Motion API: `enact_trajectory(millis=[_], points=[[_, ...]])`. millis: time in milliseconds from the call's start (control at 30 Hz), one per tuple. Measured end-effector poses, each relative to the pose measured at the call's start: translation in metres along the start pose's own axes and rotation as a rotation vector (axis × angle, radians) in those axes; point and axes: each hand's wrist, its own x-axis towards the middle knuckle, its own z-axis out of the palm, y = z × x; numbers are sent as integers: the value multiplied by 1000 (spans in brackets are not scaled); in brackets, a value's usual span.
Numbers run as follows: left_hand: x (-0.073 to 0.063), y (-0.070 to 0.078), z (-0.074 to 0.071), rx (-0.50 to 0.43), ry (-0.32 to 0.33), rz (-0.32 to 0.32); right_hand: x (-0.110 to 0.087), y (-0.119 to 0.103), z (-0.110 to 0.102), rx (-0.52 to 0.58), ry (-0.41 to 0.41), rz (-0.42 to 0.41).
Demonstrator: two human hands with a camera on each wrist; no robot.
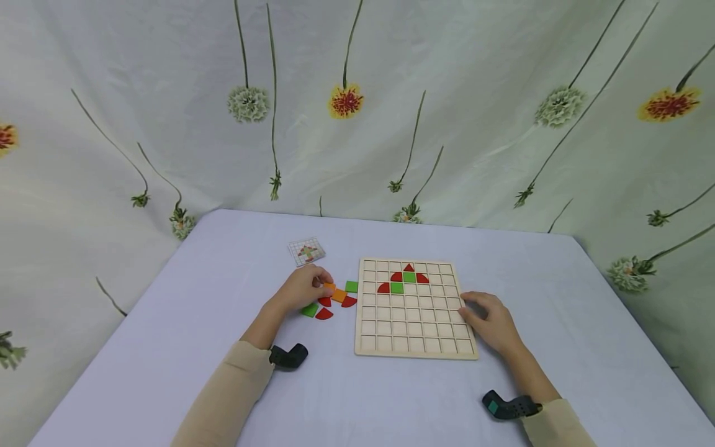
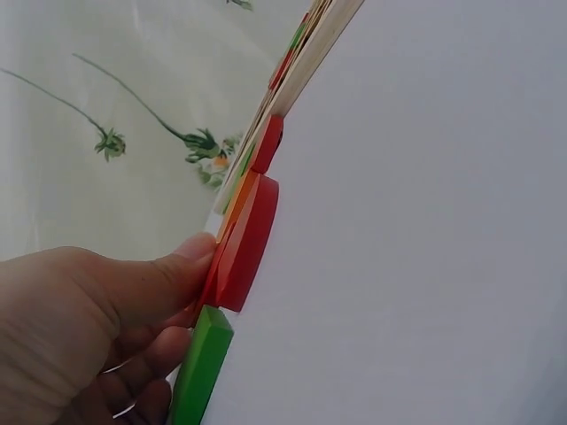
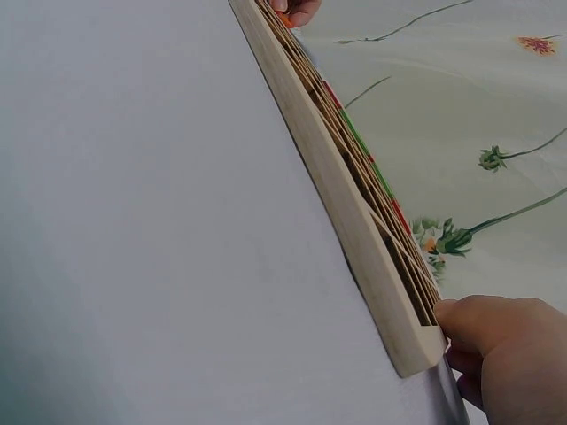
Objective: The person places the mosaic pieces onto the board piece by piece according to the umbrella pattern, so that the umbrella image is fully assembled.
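The left hand [image 1: 301, 288] had its grip closed on an orange piece [image 1: 329, 287], pinched between thumb and finger among the loose shapes, while the right hand [image 1: 493, 321] held nothing, its thumb and fingertip spread apart against the right edge of the gridded board [image 1: 414, 356], as though steadying it. From where I stood, the step in hand looked like fetching another piece for the pattern; to my eye, the next move called for lifting the orange one over the rim, turning it square and laying it flat in the proper cell. Towards the board's far side sat a red triangle [image 1: 409, 268], two green squares [image 1: 409, 277] and three red quarter-rounds [image 1: 422, 279]. To the left lay the spares: a second orange square [image 1: 339, 295], some red wedges [image 1: 324, 314] and green tiles [image 1: 351, 286], one just beside the board. Beyond them was a small card [image 1: 306, 251] showing a coloured figure on a grid, probably the guide, too small for me to read closely. Everything rested on a worktop [image 1: 413, 397] dressed in smooth pale cloth, and behind it rose light fabric [image 1: 480, 74] printed with long-stemmed flowers.
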Motion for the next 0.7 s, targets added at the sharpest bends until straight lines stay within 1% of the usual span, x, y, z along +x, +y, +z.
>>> enact_trajectory(millis=[167, 333, 500, 600, 700], points=[[-2, -1, 1, -44, 13, -16, 0, -2, 0, -6, -2, 8], [-2, -2, 1, -67, 26, -4, 0, -2, -1, -7, -2, 8], [-2, -2, 1, -75, 21, -4, 0, -1, -1, 4, 1, 1], [-4, -2, 0, -91, 18, -17, 0, -1, 0, 15, 6, -11], [-3, 2, -3, -115, 18, -5, 1, 0, -1, 20, 14, -16]])
